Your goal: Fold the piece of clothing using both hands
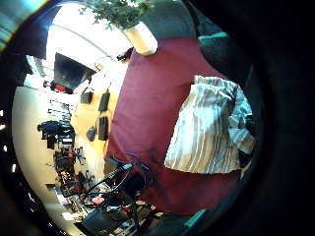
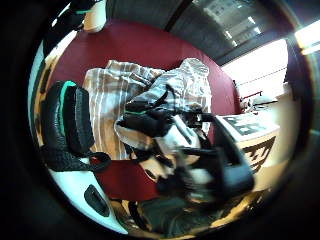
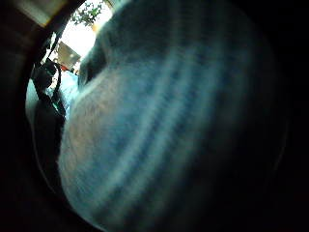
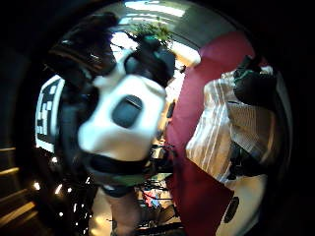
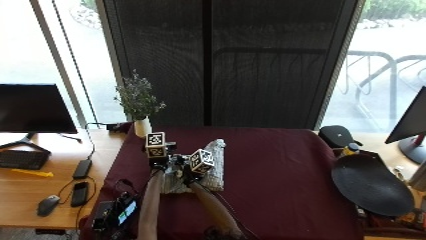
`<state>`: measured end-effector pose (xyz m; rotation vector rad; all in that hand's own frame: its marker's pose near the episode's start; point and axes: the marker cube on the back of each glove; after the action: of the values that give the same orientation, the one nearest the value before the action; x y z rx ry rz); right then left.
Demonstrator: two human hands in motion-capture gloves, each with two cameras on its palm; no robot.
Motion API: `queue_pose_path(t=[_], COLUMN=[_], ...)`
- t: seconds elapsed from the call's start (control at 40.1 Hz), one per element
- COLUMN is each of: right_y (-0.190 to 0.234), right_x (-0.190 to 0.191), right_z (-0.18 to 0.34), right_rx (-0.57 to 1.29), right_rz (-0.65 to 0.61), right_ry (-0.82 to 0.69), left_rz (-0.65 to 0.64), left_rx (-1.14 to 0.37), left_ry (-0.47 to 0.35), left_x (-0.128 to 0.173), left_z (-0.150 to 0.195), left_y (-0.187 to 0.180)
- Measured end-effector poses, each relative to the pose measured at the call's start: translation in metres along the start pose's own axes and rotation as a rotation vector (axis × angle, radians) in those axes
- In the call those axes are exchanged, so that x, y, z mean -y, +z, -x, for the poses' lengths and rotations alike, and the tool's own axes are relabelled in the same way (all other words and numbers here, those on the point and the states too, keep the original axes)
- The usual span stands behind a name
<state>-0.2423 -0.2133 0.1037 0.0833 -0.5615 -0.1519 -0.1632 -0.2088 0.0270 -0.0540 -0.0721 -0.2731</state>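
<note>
The striped garment [image 5: 203, 172] is lying bunched on the maroon worktop [image 5: 279, 170] (white vase [image 5: 142, 126] standing behind); right hand [image 5: 198, 172] is gripping it, left hand [image 5: 160, 165] unclear.

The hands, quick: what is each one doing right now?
Left hand: cannot be told; its fingers are hidden.
Right hand: holding a fold of the striped garment.

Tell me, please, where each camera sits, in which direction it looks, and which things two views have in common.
Outside view: above and behind the person, looking down on the dark red table; both forearms show.
Left little-finger view: looks out at the striped garment on the table.
Left thumb view: garment, with a gloved hand on it.
Right little-finger view: filled by striped cloth, very close.
Right thumb view: garment, a gloved hand on it.
Shared: the potted plant appears in both the outside and left little-finger views.
</note>
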Motion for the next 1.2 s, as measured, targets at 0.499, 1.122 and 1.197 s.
queue_pose_path(t=[0.499, 1.122, 1.197], right_y=[-0.054, -0.277, -0.281], right_x=[-0.053, -0.021, -0.023], right_z=[-0.013, -0.174, -0.177], right_rx=[0.059, -0.836, -0.782], right_rz=[1.057, -0.001, -0.042], right_ry=[-0.265, 0.274, 0.265], left_rz=[0.12, 0.21, 0.217], left_rx=[0.048, -0.013, 0.003], left_ry=[-0.011, 0.102, 0.088], left_x=[-0.055, -0.077, -0.084], left_z=[-0.012, -0.105, -0.103], left_y=[-0.028, -0.032, -0.037])
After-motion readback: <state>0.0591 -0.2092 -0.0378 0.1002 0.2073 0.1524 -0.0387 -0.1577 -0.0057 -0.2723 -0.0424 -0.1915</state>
